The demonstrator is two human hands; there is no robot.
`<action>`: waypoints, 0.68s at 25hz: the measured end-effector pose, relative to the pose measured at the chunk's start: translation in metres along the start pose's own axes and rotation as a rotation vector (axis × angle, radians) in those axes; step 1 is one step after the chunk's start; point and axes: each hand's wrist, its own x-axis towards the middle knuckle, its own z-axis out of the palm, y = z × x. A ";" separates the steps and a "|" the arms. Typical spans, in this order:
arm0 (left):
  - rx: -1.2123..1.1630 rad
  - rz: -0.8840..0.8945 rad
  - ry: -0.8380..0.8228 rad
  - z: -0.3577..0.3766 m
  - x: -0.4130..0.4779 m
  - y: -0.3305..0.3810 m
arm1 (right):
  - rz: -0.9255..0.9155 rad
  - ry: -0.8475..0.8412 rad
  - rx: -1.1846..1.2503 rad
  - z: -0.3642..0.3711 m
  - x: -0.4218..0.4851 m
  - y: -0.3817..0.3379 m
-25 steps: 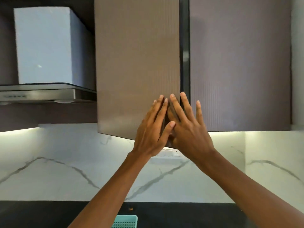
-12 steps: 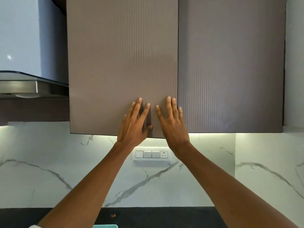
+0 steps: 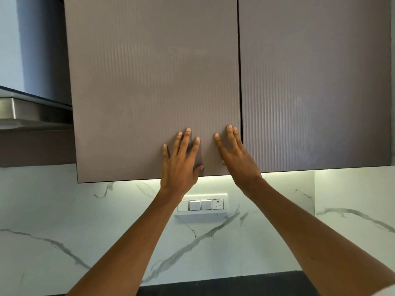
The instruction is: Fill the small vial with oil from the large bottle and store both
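Head view: I see left hand [image 3: 179, 165] and right hand [image 3: 237, 159] pressed flat on lower part of left cabinet door [image 3: 149, 82]; fingers straight, holding nothing; vial and bottle not in view, I judge them stored behind door; door's long axis vertical, free edge at seam beside right cabinet door [image 3: 310, 82]; right hand nearer that edge; a second ago door stood ajar with dark gap at seam; now flush, hands spread apart rather than overlapping.
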 end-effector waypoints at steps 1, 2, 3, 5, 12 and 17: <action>0.006 0.012 0.033 0.007 0.001 -0.003 | 0.008 -0.003 0.005 0.002 0.001 0.000; 0.009 0.023 0.068 0.013 0.001 -0.005 | 0.009 0.002 0.018 0.005 0.001 0.000; 0.006 0.034 0.112 0.020 0.002 -0.008 | 0.007 -0.004 0.032 0.007 0.001 0.002; 0.003 0.037 0.164 0.027 0.001 -0.008 | 0.001 -0.017 0.033 0.009 0.002 0.005; 0.023 0.043 0.148 0.027 0.002 -0.008 | 0.039 -0.031 0.000 0.002 0.002 -0.002; -0.070 0.119 0.207 0.022 0.002 -0.026 | -0.042 0.166 -0.006 -0.007 0.005 0.008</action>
